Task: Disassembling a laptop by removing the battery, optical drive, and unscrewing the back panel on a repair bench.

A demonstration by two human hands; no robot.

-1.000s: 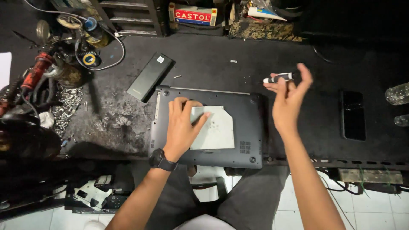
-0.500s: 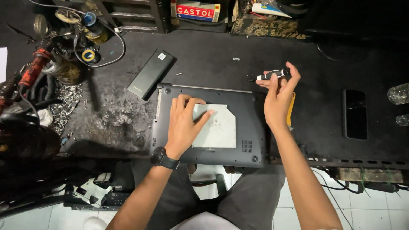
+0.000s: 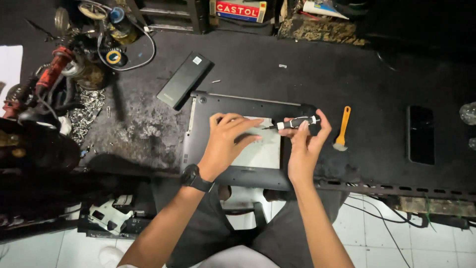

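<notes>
1. Left hand [image 3: 225, 144]: flat, fingers spread, palm down on the pale panel [image 3: 260, 151] of the laptop [image 3: 208, 106]; holding nothing, only pressing. Black watch [image 3: 194, 177] on that wrist.
2. Right hand [image 3: 306, 149]: closed around a small black screwdriver [image 3: 292, 122], pinched between thumb and fingertips, lying nearly level.
3. Screwdriver tip aimed toward the left hand, ending just short of its fingertips, over the panel's upper edge.
4. Laptop: upside down on the dark table [image 3: 307, 79], under both hands, near edge close to the table's front.
5. Just right of the right hand: an orange-handled brush [image 3: 342, 126], lying on the table, apart from the fingers.
6. Farther right, well apart from the right hand: a dark phone [image 3: 422, 134], flat, screen up.
7. Beyond the left hand, up and to its left: a slim black battery [image 3: 184, 80], set at an angle, one corner close to the laptop's far corner.
8. Far left of the left hand: a tangle of cables and tools [image 3: 64, 79], with a scatter of screws [image 3: 87, 111] beside it.
9. Beyond the right hand: a tiny pale part [image 3: 282, 66] alone on the table.
</notes>
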